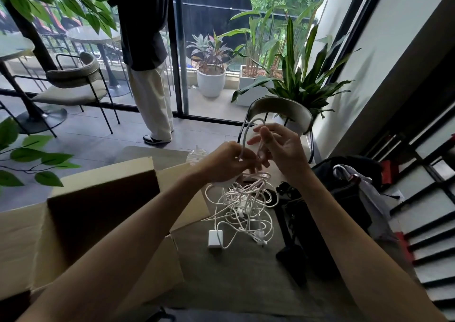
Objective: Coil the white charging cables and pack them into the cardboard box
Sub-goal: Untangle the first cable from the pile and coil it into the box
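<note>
A tangle of white charging cables [246, 203] lies on the dark table, with a white adapter block [215, 238] at its near edge. Both hands are raised above the pile. My left hand [225, 161] grips a bundle of the white cable. My right hand [280, 144] pinches the same cable, which arches up in a loop [248, 129] between the two hands. The open cardboard box [98, 198] stands to the left of the pile, its flaps up; its inside is dark and I cannot see what it holds.
Black bags and straps [344, 193] crowd the table's right side, with a black object [293, 255] near the cables. A chair [280, 112] stands beyond the table. A person [147, 50] stands by the glass door. Potted plants line the window.
</note>
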A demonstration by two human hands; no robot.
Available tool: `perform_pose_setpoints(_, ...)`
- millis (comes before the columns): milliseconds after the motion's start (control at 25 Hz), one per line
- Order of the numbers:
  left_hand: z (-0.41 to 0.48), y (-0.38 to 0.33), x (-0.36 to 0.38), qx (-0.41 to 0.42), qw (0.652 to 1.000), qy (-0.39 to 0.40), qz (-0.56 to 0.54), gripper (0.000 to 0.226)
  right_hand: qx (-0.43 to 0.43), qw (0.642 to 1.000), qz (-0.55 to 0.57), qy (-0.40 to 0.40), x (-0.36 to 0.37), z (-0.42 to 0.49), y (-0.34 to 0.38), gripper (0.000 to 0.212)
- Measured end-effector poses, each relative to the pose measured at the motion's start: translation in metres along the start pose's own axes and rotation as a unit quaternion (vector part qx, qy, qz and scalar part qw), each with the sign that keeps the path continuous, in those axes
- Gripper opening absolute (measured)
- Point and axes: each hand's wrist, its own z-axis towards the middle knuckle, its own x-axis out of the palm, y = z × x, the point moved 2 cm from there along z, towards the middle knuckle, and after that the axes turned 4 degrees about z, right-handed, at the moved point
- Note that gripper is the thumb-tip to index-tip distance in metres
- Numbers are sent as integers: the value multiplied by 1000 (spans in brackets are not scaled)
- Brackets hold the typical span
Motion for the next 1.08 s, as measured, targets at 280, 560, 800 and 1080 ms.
perform_pose_setpoints(280,11,8,-24,-93,982,-149,-75,18,104,970,-150,159,-20,-32,-57,38)
perform_pose_setpoints(560,14,-14,-56,-54,938,-284,-191,16,234,888,-329,219,-31,-36,-91,22)
perform_pose_setpoints(800,27,-79,-86,94,919,-275,-267,18,286,726,-498,378,-10,-66,-117,37)
perform_pose_setpoints(1080,33,-70,-71,52,943,-224,-242,16,86,983,-144,77,0,-6,-27,29)
